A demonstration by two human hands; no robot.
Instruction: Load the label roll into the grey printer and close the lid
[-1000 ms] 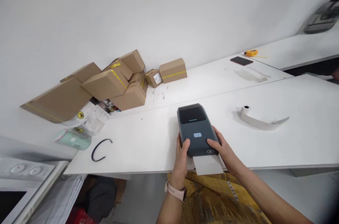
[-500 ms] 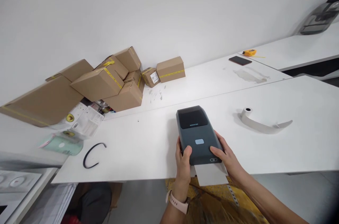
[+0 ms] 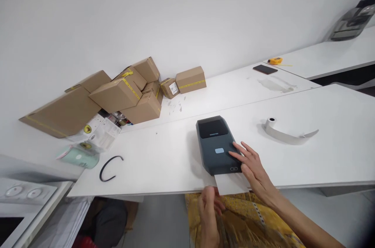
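Observation:
A dark grey-blue printer [image 3: 218, 144] with a black window and a pale button lies on the white table. White paper [image 3: 231, 184] sticks out of its near end, past the table edge. My right hand [image 3: 253, 168] rests on the printer's right side. Its fingers are stretched out and apart over the top, open. Below the table edge, my left hand [image 3: 208, 213] is at the paper's left corner. Its fingers are loosely curled with the thumb apart, holding nothing that I can see; whether they touch the paper is unclear.
Cardboard boxes [image 3: 117, 93] are piled at the back left. Packets [image 3: 102, 134], a mint-green pouch [image 3: 79, 156] and a black headband [image 3: 102, 170] lie left. A paper roll [image 3: 272, 123] trails a strip on the right. Farther back are a phone [image 3: 265, 69] and a yellow tape measure [image 3: 275, 61].
My left hand has let go of the printer's left side and moved down to the paper. The printer now rests on the table. My right hand has spread its fingers over the top.

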